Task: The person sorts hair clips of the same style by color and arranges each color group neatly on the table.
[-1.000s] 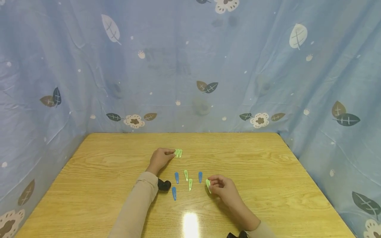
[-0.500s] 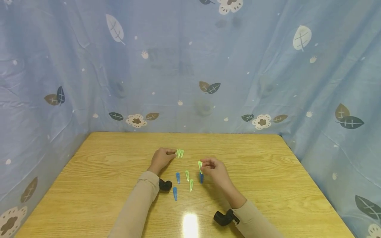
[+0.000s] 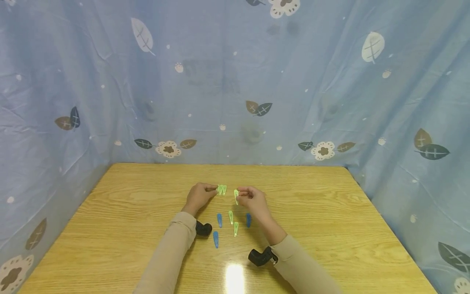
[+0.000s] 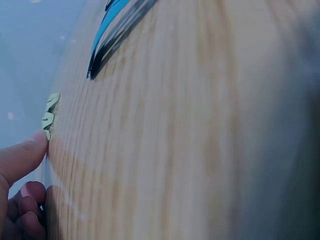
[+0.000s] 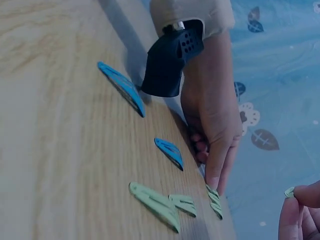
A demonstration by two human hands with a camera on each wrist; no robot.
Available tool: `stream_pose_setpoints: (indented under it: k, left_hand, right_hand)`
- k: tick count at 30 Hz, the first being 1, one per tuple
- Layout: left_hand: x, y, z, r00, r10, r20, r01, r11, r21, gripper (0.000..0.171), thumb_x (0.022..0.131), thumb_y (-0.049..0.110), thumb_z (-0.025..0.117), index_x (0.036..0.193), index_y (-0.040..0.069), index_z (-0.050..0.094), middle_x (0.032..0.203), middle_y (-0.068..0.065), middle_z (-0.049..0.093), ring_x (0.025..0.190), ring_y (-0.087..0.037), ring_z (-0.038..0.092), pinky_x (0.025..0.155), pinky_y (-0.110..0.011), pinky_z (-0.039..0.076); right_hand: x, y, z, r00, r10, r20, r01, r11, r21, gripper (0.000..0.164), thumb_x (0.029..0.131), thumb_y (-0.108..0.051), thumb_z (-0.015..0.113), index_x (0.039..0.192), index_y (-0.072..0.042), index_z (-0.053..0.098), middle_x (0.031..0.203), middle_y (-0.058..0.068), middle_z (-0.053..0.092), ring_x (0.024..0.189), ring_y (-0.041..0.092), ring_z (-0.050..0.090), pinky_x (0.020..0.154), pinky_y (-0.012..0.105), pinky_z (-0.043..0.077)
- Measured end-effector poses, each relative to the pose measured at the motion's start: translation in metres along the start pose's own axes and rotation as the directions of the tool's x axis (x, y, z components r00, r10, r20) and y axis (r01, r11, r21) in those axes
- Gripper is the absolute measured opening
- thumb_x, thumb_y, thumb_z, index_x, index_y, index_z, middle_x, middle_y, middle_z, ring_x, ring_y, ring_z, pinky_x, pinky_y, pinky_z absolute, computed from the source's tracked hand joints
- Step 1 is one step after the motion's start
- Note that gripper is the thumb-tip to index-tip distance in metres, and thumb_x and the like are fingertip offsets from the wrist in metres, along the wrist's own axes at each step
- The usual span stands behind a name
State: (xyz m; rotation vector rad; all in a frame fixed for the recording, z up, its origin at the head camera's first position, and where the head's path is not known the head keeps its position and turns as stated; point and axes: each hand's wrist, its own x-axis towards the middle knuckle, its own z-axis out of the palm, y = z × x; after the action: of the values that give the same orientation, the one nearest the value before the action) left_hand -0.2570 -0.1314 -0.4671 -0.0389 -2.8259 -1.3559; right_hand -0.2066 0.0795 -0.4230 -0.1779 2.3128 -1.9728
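Note:
My left hand is at the left end of a short row of green snap hair clips on the far part of the table, thumb and forefinger pinching the nearest one. In the left wrist view the thumb meets that end of the row. Just right of the row, my right hand pinches another green hair clip by its side, held above the table. In the right wrist view only a corner of this held clip shows between thumb and finger.
Nearer me lie two loose green hair clips and three blue ones. A black camera mount sits on the left wrist, another on the right. A patterned blue curtain hangs around the wooden table.
My right hand has lifted its green hair clip from the right side and carried it away from me and leftward, near the row. The left hand has stayed at the row.

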Motion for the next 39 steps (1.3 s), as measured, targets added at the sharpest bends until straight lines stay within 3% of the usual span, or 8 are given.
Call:
stream_pose_setpoints:
  k: [10, 23, 31, 39]
  left_hand:
    - [0.0, 0.001, -0.005, 1.0, -0.001, -0.008, 0.001, 1.0, 0.011, 0.027, 0.088, 0.026, 0.068, 0.113, 0.018, 0.072, 0.122, -0.008, 0.066, 0.119, -0.033, 0.056, 0.102, -0.052, 0.042]
    - [0.0, -0.004, -0.001, 0.999, 0.016, -0.04, -0.015, 1.0, 0.011, 0.024, 0.087, 0.021, 0.068, 0.11, 0.016, 0.073, 0.117, -0.007, 0.068, 0.113, -0.032, 0.06, 0.096, -0.05, 0.047]
    - [-0.005, -0.008, 0.005, 1.0, -0.017, -0.001, 0.017, 1.0, -0.016, 0.025, 0.088, 0.024, 0.068, 0.111, 0.018, 0.073, 0.118, -0.006, 0.068, 0.114, -0.03, 0.06, 0.096, -0.05, 0.048]
    - [-0.005, 0.002, 0.002, 1.0, 0.006, -0.026, -0.006, 1.0, -0.002, 0.025, 0.087, 0.023, 0.069, 0.11, 0.017, 0.073, 0.117, -0.007, 0.068, 0.113, -0.03, 0.061, 0.096, -0.049, 0.048]
  right_hand:
    - [0.028, 0.002, 0.015, 0.999, 0.027, -0.047, -0.027, 1.0, -0.001, 0.026, 0.087, -0.001, 0.063, 0.113, 0.001, 0.063, 0.095, 0.01, 0.06, 0.08, 0.016, 0.058, 0.079, 0.04, 0.055]
    - [0.053, 0.012, 0.021, 0.992, 0.102, -0.069, -0.102, 0.995, 0.004, 0.023, 0.088, 0.0, 0.061, 0.111, 0.004, 0.062, 0.096, 0.013, 0.061, 0.077, 0.018, 0.062, 0.075, 0.033, 0.057]
    - [0.06, 0.021, 0.03, 0.983, 0.157, -0.097, -0.162, 0.986, -0.044, 0.021, 0.088, 0.002, 0.06, 0.109, 0.007, 0.062, 0.102, 0.018, 0.061, 0.08, 0.025, 0.065, 0.073, 0.031, 0.058]
    - [0.068, 0.021, 0.034, 0.97, 0.176, -0.167, -0.189, 0.98, -0.067, 0.017, 0.084, 0.006, 0.064, 0.101, 0.006, 0.065, 0.098, 0.019, 0.063, 0.078, 0.026, 0.067, 0.068, 0.029, 0.059]
